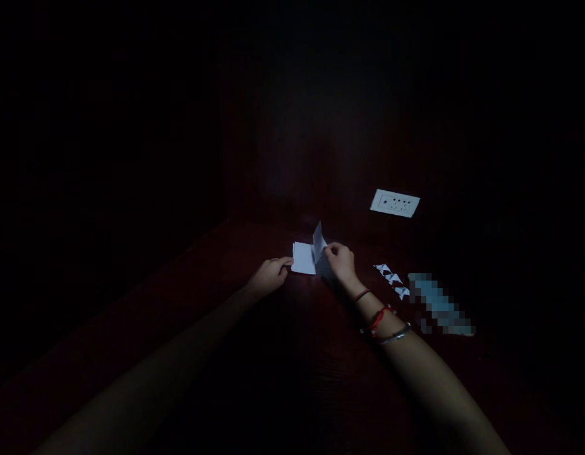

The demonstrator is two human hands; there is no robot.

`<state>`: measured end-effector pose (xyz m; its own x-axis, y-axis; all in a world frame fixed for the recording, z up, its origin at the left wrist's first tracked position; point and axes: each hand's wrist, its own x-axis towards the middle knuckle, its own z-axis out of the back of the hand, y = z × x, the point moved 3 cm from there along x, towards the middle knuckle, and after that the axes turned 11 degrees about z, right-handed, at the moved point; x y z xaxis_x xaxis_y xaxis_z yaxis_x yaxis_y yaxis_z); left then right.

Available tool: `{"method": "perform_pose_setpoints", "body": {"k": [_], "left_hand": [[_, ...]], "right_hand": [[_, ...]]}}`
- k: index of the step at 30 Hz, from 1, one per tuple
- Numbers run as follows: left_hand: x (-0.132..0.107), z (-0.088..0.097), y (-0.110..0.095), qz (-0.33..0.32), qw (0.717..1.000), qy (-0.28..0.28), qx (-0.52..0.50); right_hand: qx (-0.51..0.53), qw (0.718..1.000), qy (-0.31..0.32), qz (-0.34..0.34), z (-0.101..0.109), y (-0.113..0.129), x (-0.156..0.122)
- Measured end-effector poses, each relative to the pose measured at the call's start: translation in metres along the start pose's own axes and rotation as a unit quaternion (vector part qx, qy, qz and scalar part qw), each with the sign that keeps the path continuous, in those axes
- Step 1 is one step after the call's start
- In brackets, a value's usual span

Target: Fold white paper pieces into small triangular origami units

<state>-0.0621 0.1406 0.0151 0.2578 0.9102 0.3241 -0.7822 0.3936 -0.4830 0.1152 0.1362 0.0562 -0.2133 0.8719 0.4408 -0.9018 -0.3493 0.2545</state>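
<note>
A small stack of white paper (304, 258) lies on the dark red surface in front of me. My left hand (270, 275) pinches its left edge between thumb and fingers. My right hand (340, 260) grips a raised white paper flap (319, 242) at its right side, standing up beside the stack. Whether the flap is joined to the stack I cannot tell. Several small folded white paper pieces (392, 278) lie in a slanting row to the right of my right hand. Bracelets (380, 320) circle my right wrist.
A white socket plate (395, 203) is on the back wall, above the folded pieces. A blurred bluish flat object (439, 303) lies at the right. The dark red tabletop (217, 253) meets the wall behind the paper; the surroundings are very dark.
</note>
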Motion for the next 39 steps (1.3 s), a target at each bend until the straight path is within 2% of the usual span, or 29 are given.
{"method": "perform_pose_setpoints", "body": {"k": [3,6,11,14,17,21,26,28,31,34,39], "left_hand": [[-0.001,0.0,-0.002,-0.01,1.0,-0.017,-0.005],[-0.002,0.003,-0.004,-0.01,0.999,-0.049,-0.011],[-0.01,0.01,-0.015,-0.01,0.996,-0.085,-0.016],[-0.024,0.008,-0.033,-0.037,0.997,-0.072,-0.015],[-0.047,-0.005,-0.058,-0.097,0.995,-0.023,-0.008],[-0.073,-0.029,-0.079,-0.184,0.98,0.06,0.045],[-0.075,-0.033,-0.083,-0.193,0.976,0.093,0.042],[-0.074,-0.033,-0.085,-0.211,0.97,0.113,0.035],[-0.075,-0.033,-0.086,-0.239,0.962,0.128,0.029],[-0.075,-0.033,-0.084,-0.233,0.965,0.112,0.043],[-0.071,-0.036,-0.078,-0.215,0.968,0.108,0.07]], "right_hand": [[0.003,0.999,-0.019,0.029,0.026,-0.012,-0.024],[0.0,0.997,0.008,0.072,0.047,-0.021,-0.059],[-0.003,0.98,0.109,0.167,0.067,-0.019,-0.114],[0.021,0.947,0.198,0.25,0.069,-0.011,-0.131],[0.081,0.924,0.24,0.288,0.069,-0.008,-0.136],[0.159,0.915,0.23,0.293,0.068,-0.013,-0.135],[0.167,0.942,0.147,0.25,0.061,-0.028,-0.136],[0.154,0.95,0.134,0.237,0.057,-0.033,-0.137],[0.128,0.951,0.163,0.23,0.051,-0.038,-0.14],[0.105,0.949,0.193,0.227,0.045,-0.04,-0.144],[0.084,0.948,0.198,0.237,0.039,-0.04,-0.148]]}}
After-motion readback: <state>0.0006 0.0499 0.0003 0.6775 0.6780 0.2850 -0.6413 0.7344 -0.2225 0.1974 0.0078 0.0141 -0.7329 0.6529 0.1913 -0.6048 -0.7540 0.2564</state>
